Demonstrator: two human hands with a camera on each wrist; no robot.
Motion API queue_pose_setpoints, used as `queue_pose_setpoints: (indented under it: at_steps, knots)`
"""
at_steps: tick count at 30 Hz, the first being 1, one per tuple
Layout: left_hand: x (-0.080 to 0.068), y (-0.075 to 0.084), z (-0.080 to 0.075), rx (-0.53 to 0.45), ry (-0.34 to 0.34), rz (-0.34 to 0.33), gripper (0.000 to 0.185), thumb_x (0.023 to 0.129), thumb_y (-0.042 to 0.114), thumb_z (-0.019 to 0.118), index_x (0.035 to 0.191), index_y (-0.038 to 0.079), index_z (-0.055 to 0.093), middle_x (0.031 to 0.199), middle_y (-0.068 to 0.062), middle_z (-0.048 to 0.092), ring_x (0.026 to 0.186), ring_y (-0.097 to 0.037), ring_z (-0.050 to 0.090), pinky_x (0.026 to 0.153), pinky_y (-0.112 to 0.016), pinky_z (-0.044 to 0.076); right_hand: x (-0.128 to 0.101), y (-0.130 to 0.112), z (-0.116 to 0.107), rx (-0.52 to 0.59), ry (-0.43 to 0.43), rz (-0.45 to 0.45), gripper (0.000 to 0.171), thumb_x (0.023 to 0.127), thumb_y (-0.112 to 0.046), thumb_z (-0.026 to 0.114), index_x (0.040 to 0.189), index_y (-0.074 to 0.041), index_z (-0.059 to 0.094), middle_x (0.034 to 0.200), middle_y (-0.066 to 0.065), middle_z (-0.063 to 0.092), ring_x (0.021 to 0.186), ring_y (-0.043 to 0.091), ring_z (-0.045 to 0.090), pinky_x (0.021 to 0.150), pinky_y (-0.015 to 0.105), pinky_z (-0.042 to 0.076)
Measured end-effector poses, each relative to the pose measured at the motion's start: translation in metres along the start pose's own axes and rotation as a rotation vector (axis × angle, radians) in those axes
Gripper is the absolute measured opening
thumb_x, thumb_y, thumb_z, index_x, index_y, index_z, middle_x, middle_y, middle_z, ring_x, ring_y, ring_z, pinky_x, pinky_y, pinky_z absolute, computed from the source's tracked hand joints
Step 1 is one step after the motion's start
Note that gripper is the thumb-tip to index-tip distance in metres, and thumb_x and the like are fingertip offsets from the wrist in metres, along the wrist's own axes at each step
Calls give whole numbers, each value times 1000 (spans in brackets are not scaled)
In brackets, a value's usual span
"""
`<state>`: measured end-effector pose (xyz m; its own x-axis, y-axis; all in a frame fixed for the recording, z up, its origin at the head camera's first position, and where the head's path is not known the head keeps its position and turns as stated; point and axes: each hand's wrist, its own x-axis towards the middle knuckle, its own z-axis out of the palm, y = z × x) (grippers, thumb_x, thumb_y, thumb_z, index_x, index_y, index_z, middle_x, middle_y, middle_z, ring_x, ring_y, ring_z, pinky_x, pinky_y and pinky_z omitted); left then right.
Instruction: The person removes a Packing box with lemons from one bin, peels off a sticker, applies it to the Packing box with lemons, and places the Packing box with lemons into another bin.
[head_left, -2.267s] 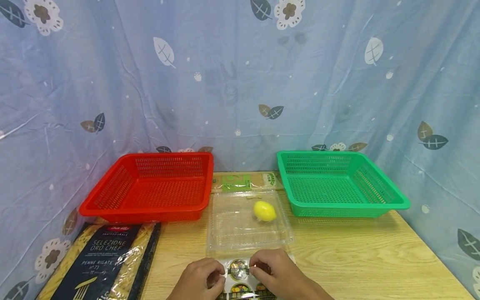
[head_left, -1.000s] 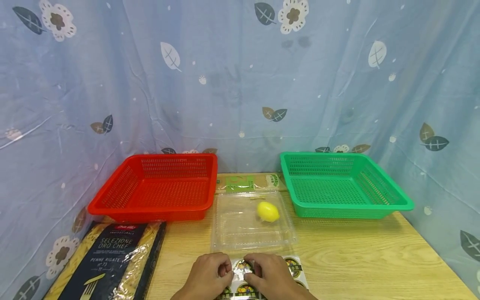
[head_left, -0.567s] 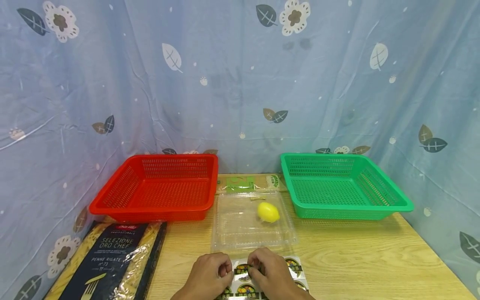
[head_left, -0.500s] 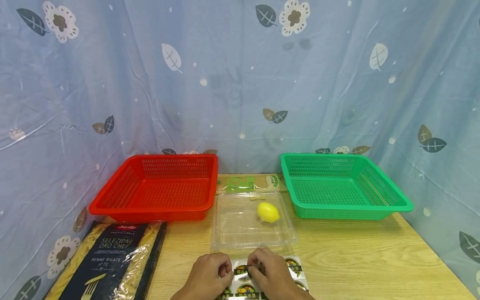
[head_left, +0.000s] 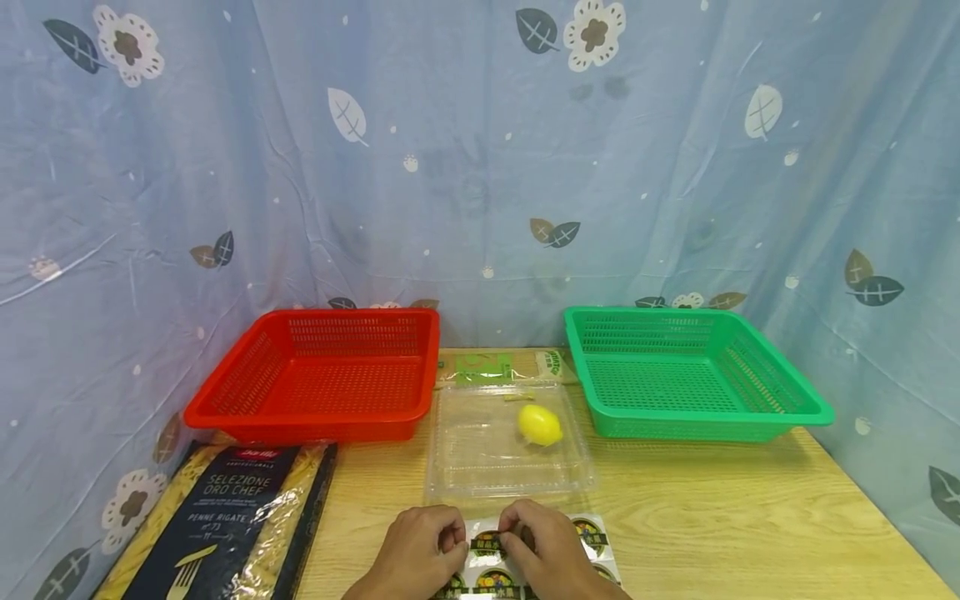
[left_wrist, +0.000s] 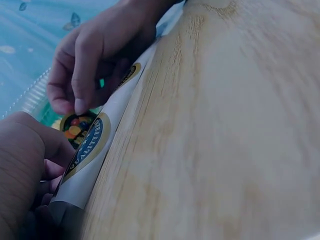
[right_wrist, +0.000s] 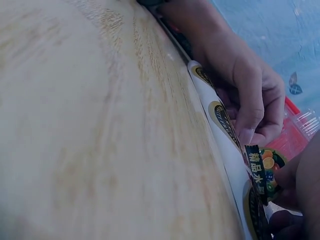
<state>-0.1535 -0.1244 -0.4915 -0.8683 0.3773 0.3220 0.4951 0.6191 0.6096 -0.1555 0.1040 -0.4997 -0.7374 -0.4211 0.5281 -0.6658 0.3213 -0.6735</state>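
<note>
Both hands sit close together at the near edge of the worktop, knuckles up and fingers curled down onto a sticker sheet that lies flat just in front of a clear plastic tray. The left hand grips the left edge of the sheet, fingers and thumb bent round it. The right hand pinches one round sticker between thumb and fingertips, the sticker partly lifted from the backing. The head view alone shows the wider layout — a lemon in the clear tray, a red basket to the left and a green basket to the right at the back, a bag of pasta at the near left, and a leaf-print curtain behind. The wrist views show what that view cannot: from the right wrist the peeled sticker stands up off the sheet with its fruit print facing the camera, the left hand bent over the sheet's edge; from the left wrist the sheet curls upward at its near end, a blue and gold label on it, and the right hand bends over it with fingertips pointing down.
</note>
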Motion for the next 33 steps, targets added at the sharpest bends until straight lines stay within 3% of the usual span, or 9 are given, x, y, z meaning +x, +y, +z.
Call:
queue_pose_setpoints:
  at_steps: [6, 12, 16, 22, 27, 33]
  knots:
    - [2, 1, -1, -17, -32, -11, 24, 77, 10, 74, 70, 28, 60, 61, 21, 43, 54, 5, 39, 53, -17, 35, 1, -3, -3, 12, -6, -41, 20, 92, 1, 67, 96, -17, 61, 77, -9, 61, 57, -11, 42, 48, 11, 41]
    - [5, 4, -6, -145, -78, -19, 21, 79, 0, 68, 76, 21, 65, 64, 18, 52, 55, 4, 46, 50, -19, 44, 4, -7, -6, 32, 11, -73, 25, 88, 7, 66, 95, -16, 61, 75, -7, 58, 57, -12, 37, 46, 9, 37]
    - [5, 7, -12, -193, -81, -24, 20, 81, -1, 66, 78, 18, 67, 66, 16, 54, 55, 3, 47, 51, -21, 46, 6, -12, -7, 51, 18, -89, 24, 89, 7, 67, 95, -16, 62, 75, -6, 58, 58, -12, 37, 46, 9, 36]
    - [2, 15, -19, -190, -68, -29, 16, 83, 2, 66, 82, 18, 70, 66, 17, 54, 55, 2, 47, 52, -21, 46, 10, -21, -13, 134, 21, -126, 24, 89, 10, 64, 95, -13, 64, 75, 0, 61, 58, -9, 44, 46, 12, 42]
    - [7, 22, -24, -215, -65, 26, 14, 83, 3, 66, 87, 14, 73, 65, 16, 57, 52, 3, 47, 49, -20, 46, 16, -27, -21, 182, 35, -112, 25, 89, 12, 62, 93, -13, 65, 72, 0, 62, 56, -8, 42, 44, 15, 42]
    - [21, 33, -27, -234, -76, 117, 22, 79, -2, 61, 89, 12, 73, 66, 15, 59, 51, 5, 45, 45, -19, 45, 27, -31, -26, 163, 73, -156, 26, 84, 15, 62, 92, -9, 65, 72, 3, 65, 54, -7, 45, 42, 12, 41]
